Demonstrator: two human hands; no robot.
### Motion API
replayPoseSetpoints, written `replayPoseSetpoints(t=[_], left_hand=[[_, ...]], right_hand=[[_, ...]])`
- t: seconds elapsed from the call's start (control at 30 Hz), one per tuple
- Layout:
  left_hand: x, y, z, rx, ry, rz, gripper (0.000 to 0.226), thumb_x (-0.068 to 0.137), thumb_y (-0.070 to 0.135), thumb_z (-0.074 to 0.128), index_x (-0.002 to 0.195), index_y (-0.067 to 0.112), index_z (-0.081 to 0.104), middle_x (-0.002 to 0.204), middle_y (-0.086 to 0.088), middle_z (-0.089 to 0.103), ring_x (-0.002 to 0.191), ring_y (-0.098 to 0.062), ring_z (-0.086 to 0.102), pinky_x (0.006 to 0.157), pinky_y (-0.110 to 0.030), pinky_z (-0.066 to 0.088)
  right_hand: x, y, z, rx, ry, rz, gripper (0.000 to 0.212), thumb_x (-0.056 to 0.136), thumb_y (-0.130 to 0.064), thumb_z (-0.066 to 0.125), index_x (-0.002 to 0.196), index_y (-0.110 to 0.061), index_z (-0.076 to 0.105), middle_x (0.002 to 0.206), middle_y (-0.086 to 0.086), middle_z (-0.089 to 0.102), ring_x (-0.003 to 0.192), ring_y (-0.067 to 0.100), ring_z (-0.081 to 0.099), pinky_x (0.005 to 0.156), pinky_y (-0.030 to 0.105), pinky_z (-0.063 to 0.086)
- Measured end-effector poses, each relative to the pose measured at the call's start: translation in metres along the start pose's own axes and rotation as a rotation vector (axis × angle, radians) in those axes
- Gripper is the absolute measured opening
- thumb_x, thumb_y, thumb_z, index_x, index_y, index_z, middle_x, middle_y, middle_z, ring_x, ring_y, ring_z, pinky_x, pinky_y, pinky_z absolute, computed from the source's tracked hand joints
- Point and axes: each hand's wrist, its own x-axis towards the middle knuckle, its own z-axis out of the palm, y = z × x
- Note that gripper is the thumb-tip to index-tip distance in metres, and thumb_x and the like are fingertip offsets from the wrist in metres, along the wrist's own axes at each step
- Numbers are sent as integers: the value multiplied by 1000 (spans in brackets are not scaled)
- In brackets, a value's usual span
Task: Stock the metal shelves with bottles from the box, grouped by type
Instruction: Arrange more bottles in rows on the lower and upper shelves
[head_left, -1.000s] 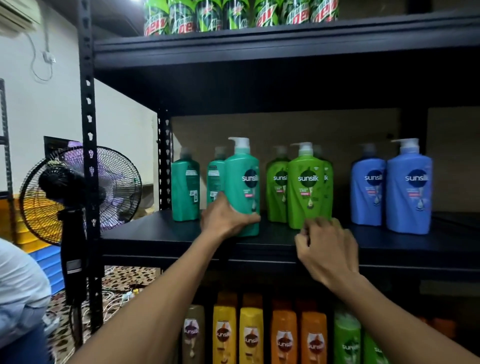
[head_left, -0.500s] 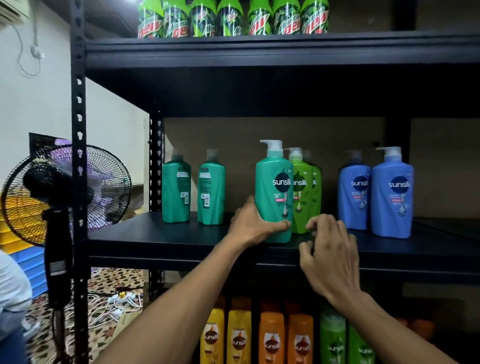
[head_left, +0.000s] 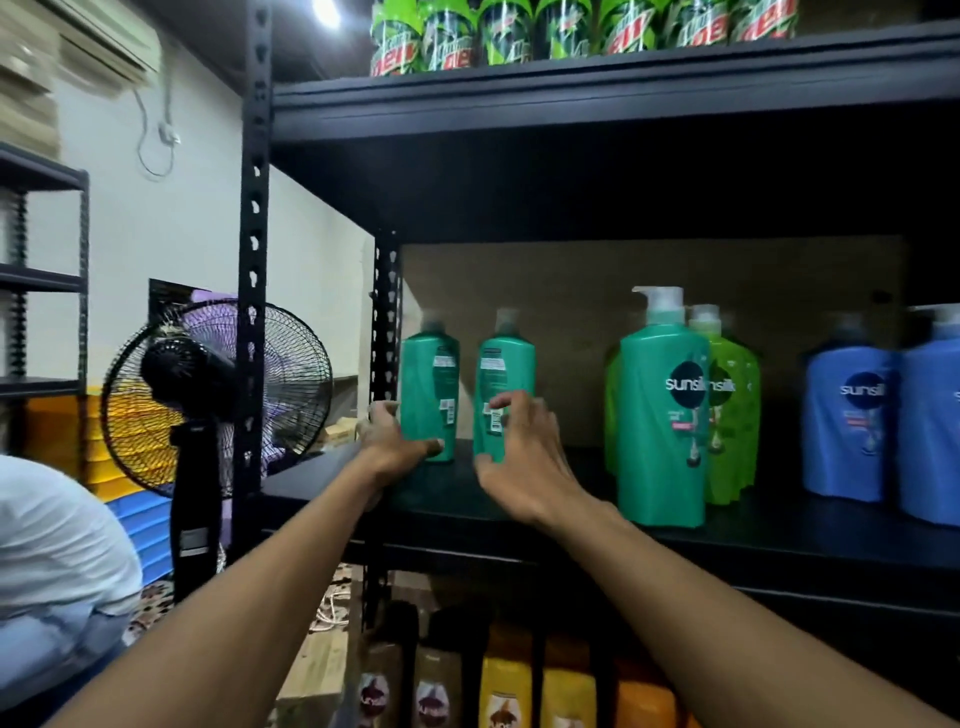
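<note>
On the black metal shelf (head_left: 779, 545) two teal bottles stand at the left with their back labels facing me. My left hand (head_left: 395, 447) grips the base of the left teal bottle (head_left: 428, 374). The fingers and thumb of my right hand (head_left: 524, 457) curl round the lower part of the second teal bottle (head_left: 506, 364). Further right a teal pump bottle (head_left: 660, 415) stands in front of light green bottles (head_left: 732, 415), then come blue bottles (head_left: 847, 415). No box is in view.
Green soda bottles (head_left: 519, 31) line the top shelf. Brown, yellow (head_left: 511, 686) and orange bottles fill the shelf below. A black standing fan (head_left: 208, 395) is left of the rack, with a person in a white shirt (head_left: 52, 545) at the far left.
My left hand let go of the teal pump bottle, now in front of the light green ones. Both hands moved left onto the two teal bottles at the shelf's left end.
</note>
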Motion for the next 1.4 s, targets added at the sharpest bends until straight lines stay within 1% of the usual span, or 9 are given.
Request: replayPoseSetpoints(t=[0.13, 0.2, 0.37, 0.5, 0.6, 0.87, 1.0, 1.17, 1.4], left_hand=[[25, -9, -4, 58, -70, -149, 138, 69, 43, 92, 158, 6, -6, 164, -24, 4, 152, -40, 14, 125, -46, 24], [43, -13, 0, 61, -104, -162, 147, 64, 46, 94, 157, 7, -13, 165, -22, 6, 153, -38, 15, 124, -45, 24], [86, -28, 17, 3, -267, -69, 137, 40, 55, 102, 151, 15, 33, 142, 2, 54, 126, -23, 58, 113, -43, 46], [104, -40, 20, -91, -324, -2, 80, 53, 37, 100, 123, 23, 62, 113, 4, 72, 102, -13, 67, 91, -29, 54], [97, -38, 19, -88, -291, 52, 69, 60, 34, 98, 119, 24, 64, 108, 7, 72, 94, -7, 67, 77, -20, 52], [82, -36, 17, -10, -217, 107, 101, 49, 53, 99, 134, 23, 52, 122, 4, 67, 111, -16, 65, 102, -36, 53], [80, -34, 17, -12, -217, 100, 96, 55, 47, 98, 135, 20, 53, 121, 3, 67, 110, -17, 64, 101, -34, 53], [83, -36, 18, 6, -206, 106, 96, 52, 52, 98, 132, 21, 54, 121, 3, 68, 109, -17, 65, 101, -35, 54], [88, -38, 19, 19, -214, 116, 98, 51, 54, 98, 132, 21, 54, 121, 3, 68, 109, -16, 65, 101, -34, 54]], right_hand=[[47, 19, 27, 57, 156, 261, 88, 75, -30, 82, 138, -20, 21, 139, 11, 26, 132, 31, 26, 100, 33, 25], [70, 37, 36, 116, 213, 333, 99, 69, -36, 88, 139, -18, 21, 143, 14, 28, 136, 33, 26, 111, 38, 22], [95, 73, 51, 479, 98, 387, 88, 69, -27, 93, 119, -22, 21, 126, 4, 49, 114, 19, 52, 85, 28, 45], [101, 83, 57, 617, 86, 442, 72, 76, -20, 87, 121, -20, 31, 118, 3, 59, 92, 14, 61, 65, 23, 49], [101, 88, 55, 623, 94, 474, 67, 79, -20, 84, 125, -18, 37, 120, 4, 61, 97, 18, 63, 78, 30, 52], [99, 91, 51, 642, 47, 499, 84, 47, -57, 87, 118, -22, 59, 107, 3, 70, 102, 28, 67, 88, 41, 57], [88, 73, 37, 1032, 74, 494, 26, 95, -33, 51, 95, -13, 68, 75, 5, 76, 77, 25, 68, 71, 33, 57], [85, 73, 44, 937, 76, 493, 52, 95, -36, 64, 138, -11, 49, 126, 14, 64, 99, 24, 67, 70, 32, 54], [84, 80, 43, 829, 24, 411, 84, 76, -38, 82, 146, -17, 40, 120, 3, 62, 89, 7, 61, 62, 24, 43]])
